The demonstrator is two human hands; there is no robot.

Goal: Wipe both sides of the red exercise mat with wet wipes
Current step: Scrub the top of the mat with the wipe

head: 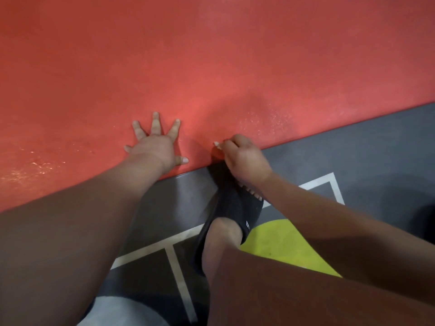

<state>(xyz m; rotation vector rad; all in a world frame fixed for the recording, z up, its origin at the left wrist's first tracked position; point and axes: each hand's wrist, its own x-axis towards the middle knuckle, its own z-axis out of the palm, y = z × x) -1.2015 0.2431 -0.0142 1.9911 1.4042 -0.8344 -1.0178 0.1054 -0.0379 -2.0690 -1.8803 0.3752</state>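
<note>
The right hand point(242, 158) curls at the near edge of the mat point(211, 55), apparently pinching it. Just beside it, the left hand point(160, 149) presses flat, fingers spread. The mat stretches away from both hands, its edge running crosswise. No wipe shows.

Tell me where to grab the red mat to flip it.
Take the red mat by its near edge, from the floor side: it lies flat, so only that free edge offers a lip. The right hand pinches there.
</note>
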